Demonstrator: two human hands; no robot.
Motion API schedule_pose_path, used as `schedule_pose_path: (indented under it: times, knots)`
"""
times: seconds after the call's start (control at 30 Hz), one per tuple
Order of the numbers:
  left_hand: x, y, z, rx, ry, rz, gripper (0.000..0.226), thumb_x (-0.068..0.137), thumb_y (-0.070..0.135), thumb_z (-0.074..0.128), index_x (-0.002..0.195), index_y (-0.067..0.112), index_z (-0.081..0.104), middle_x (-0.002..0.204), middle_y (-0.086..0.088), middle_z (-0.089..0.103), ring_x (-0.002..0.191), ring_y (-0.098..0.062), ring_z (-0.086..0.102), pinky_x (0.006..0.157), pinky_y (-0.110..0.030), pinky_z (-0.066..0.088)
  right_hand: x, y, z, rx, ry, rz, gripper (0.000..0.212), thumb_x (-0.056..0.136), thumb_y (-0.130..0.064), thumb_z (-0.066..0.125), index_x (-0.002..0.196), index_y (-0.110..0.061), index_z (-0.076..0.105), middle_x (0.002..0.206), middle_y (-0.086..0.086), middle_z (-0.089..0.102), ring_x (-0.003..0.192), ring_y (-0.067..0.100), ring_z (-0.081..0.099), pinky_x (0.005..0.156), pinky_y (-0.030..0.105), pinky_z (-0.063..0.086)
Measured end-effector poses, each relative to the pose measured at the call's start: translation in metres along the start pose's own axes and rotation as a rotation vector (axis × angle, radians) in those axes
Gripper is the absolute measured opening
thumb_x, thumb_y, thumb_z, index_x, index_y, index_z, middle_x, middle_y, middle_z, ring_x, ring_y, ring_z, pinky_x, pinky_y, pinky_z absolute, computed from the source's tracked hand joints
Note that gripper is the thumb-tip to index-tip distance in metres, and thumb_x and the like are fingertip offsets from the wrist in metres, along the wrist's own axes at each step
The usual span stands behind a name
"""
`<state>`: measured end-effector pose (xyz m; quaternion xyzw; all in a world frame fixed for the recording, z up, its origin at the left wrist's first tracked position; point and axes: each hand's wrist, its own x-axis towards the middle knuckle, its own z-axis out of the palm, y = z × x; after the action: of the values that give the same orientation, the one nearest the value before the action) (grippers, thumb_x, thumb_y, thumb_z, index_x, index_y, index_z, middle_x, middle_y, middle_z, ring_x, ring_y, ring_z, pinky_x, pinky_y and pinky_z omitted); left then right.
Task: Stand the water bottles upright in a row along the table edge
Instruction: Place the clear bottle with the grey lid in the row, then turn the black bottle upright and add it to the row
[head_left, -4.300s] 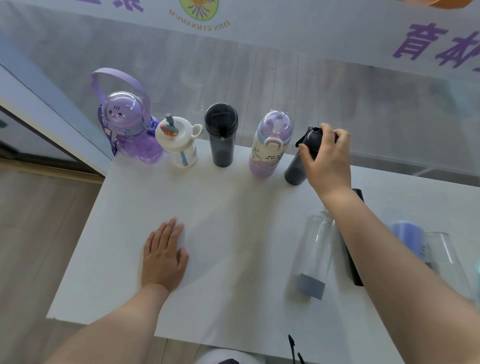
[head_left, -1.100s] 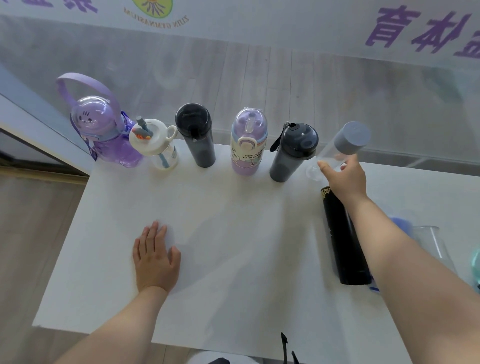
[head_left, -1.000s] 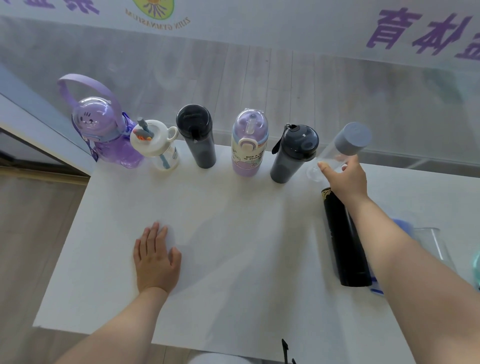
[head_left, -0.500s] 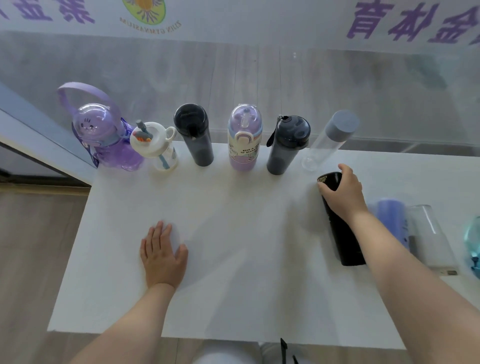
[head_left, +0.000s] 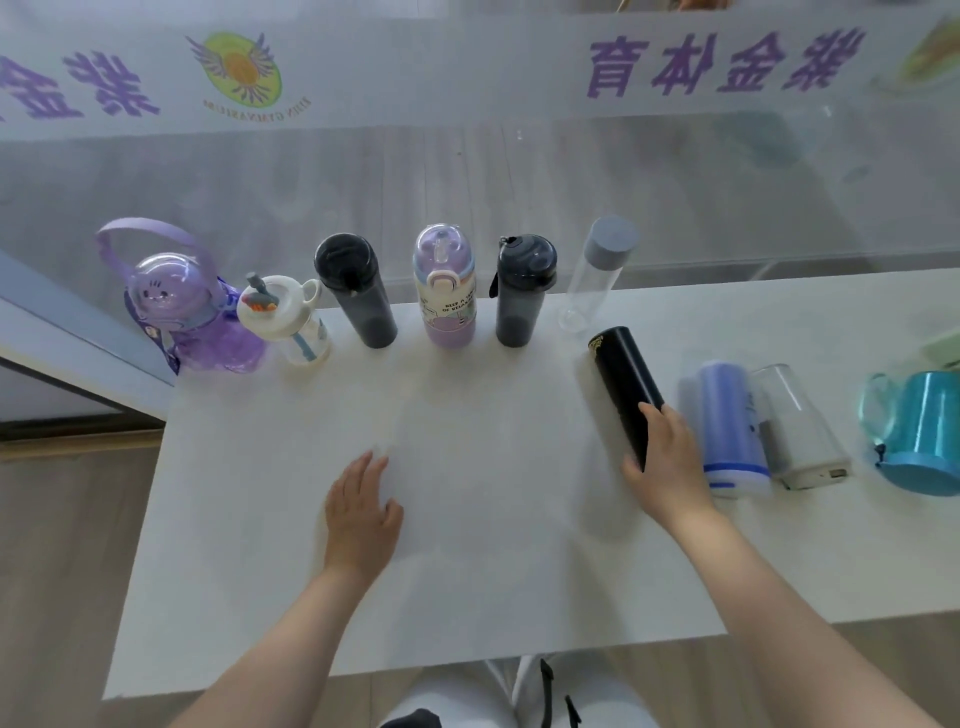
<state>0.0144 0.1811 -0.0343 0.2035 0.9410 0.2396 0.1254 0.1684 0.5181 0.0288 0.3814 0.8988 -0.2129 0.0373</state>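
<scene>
A: Where is the black cylindrical bottle (head_left: 626, 387) right now?

B: Lying on its side on the white table (head_left: 467, 571), right of the middle, one end toward the far edge. The right hand (head_left: 667, 465) is wrapped around its near end, fingers over the top and thumb on the left side. There is a small gold mark at its far end, too small to read.

A: And the other hand?

B: The left hand (head_left: 361, 514) rests flat on the table, fingers spread, gripping nothing.

A: What stands along the far edge?

B: Six bottles, upright. From the left corner: a purple translucent bottle with a domed cartoon-face lid and loop handle (head_left: 179, 306), a small clear bottle with a white straw lid (head_left: 288, 325), a dark smoky bottle with a black cap (head_left: 358, 288), and a lilac bottle with a clear dome lid (head_left: 448, 288) printed "KEEP A SMILE"; the line under it starts "OF RELAX" and I cannot read the rest. Then a dark grey bottle with a flip lid and strap (head_left: 522, 291), and a clear tube bottle with a grey cap (head_left: 597, 273). The clear ones look empty.

A: Anything else lying down?

B: Just right of the black bottle, a blue-and-white bottle (head_left: 730, 431), a clear bottle with a pale base (head_left: 795, 426), and near the right edge a teal translucent bottle with a handle (head_left: 922, 431).

A: Any other writing?

B: Purple Chinese characters, mirrored, on the frosted band of the glass wall (head_left: 467, 171), beside a round green-and-yellow emblem (head_left: 241, 70).
</scene>
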Motion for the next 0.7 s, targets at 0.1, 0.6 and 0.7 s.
schedule_pose_path:
  times: [0.1, 0.6, 0.7]
  knots:
    - [-0.001, 0.03, 0.011, -0.047, -0.089, 0.093, 0.064, 0.076, 0.034, 0.036, 0.132, 0.007, 0.052, 0.142, -0.016, 0.047, 0.131, -0.027, 0.037, 0.111, -0.038, 0.025, -0.009, 0.009, -0.001, -0.037, 0.018, -0.015, 0.064, 0.084, -0.009, 0.062, 0.143, -0.006, 0.037, 0.147, 0.018, 0.036, 0.132, 0.035, 0.037, 0.109, 0.043, 0.034]
    - [0.033, 0.23, 0.089, -0.108, -0.339, 0.352, 0.066, 0.088, 0.013, 0.053, 0.148, 0.021, 0.028, 0.157, 0.0, 0.023, 0.143, -0.015, 0.02, 0.115, -0.022, 0.013, 0.008, 0.065, -0.026, -0.508, -0.142, -0.323, 0.097, 0.083, -0.046, 0.066, 0.155, -0.014, 0.01, 0.154, 0.026, 0.019, 0.097, 0.033, 0.058, 0.086, 0.038, 0.046]
    - [0.047, 0.259, 0.096, -0.07, -0.298, 0.398, 0.074, 0.084, 0.009, 0.056, 0.15, 0.024, 0.025, 0.159, -0.001, 0.02, 0.142, -0.017, 0.021, 0.116, -0.026, 0.017, 0.013, 0.077, -0.026, -0.5, -0.097, -0.451, 0.091, 0.06, -0.029, 0.084, 0.141, -0.009, 0.048, 0.135, 0.034, 0.047, 0.065, 0.036, 0.058, 0.069, 0.042, 0.047]
